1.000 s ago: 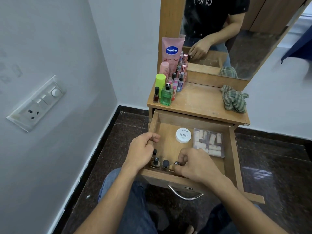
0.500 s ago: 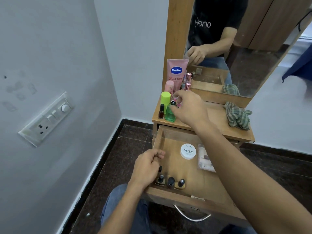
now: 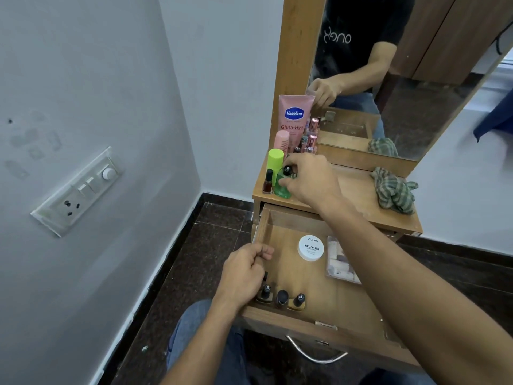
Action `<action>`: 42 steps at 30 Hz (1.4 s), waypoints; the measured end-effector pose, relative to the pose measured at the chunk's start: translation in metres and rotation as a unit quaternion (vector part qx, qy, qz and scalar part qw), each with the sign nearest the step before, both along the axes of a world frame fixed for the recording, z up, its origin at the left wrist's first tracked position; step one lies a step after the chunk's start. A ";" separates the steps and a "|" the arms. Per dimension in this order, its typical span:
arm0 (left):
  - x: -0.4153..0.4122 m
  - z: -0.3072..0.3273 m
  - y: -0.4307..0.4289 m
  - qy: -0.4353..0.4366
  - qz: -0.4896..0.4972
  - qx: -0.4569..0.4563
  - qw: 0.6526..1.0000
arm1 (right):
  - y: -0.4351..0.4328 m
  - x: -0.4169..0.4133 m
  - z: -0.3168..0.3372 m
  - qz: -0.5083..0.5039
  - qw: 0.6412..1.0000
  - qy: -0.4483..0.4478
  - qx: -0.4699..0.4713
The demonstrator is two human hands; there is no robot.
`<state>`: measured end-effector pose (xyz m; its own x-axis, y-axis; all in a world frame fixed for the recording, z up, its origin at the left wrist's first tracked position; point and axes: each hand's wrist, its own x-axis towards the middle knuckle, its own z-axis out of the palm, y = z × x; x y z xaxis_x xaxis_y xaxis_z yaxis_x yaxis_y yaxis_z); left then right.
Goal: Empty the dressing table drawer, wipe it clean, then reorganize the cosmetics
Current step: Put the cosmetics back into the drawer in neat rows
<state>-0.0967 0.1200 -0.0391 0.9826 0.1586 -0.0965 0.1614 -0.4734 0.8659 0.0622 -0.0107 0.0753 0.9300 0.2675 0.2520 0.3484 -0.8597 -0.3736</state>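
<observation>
Now, right hand (image 3: 311, 182): is reaching over the tabletop (image 3: 352, 190), fingers curled down at the black cap of the green bottle (image 3: 281, 187); I cannot tell whether it is pinching that cap, something small hidden under the palm, or nothing.
Left hand (image 3: 244, 270): is gripping the left wall of the open drawer (image 3: 261, 226), fingers curled over its rim.
Drawer contents: three nail polish bottles (image 3: 281, 298) are standing along the front wall, just beside the left hand; a white tub (image 3: 311, 248) and a clear packet (image 3: 340, 262) are lying further back.
Crowding risk: the green bottle is standing packed against a brown polish bottle (image 3: 268, 182) and a lime-capped bottle (image 3: 275, 159), so a careless knuckle is likely risking a domino topple.
Edge risk: these bottles are sitting near the tabletop's front edge, above the drawer; anything nudged forward is probably dropping in or onto the floor.
Forearm risk: the right forearm is crossing over the packet, and lowering it could be sweeping things aside.
Cloth (image 3: 392, 190): is lying bunched well apart, not yet in use.
</observation>
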 end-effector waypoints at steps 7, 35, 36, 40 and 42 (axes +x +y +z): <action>0.001 0.000 0.000 0.003 0.001 0.008 1.000 | -0.032 -0.047 0.024 0.040 0.997 -0.036 0.064; -0.002 0.001 -0.002 -0.001 -0.009 0.021 1.000 | -0.115 -0.167 -0.094 0.012 0.976 0.213 -0.036; -0.002 0.001 -0.002 -0.002 -0.009 0.021 1.000 | -0.115 -0.167 -0.093 0.012 0.975 0.218 -0.045; -0.003 0.001 -0.003 -0.004 -0.011 0.022 1.000 | -0.114 -0.166 -0.087 0.017 0.969 0.232 -0.083; -0.003 0.001 -0.003 -0.004 -0.012 0.020 1.000 | -0.116 -0.164 -0.080 0.025 0.964 0.242 -0.107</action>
<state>-0.0997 0.1169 -0.0384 0.9870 0.1378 -0.0830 0.1426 -0.5106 0.8479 -0.1020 -0.1271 -0.0046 0.9096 0.3120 -0.2743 0.2202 -0.9220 -0.3184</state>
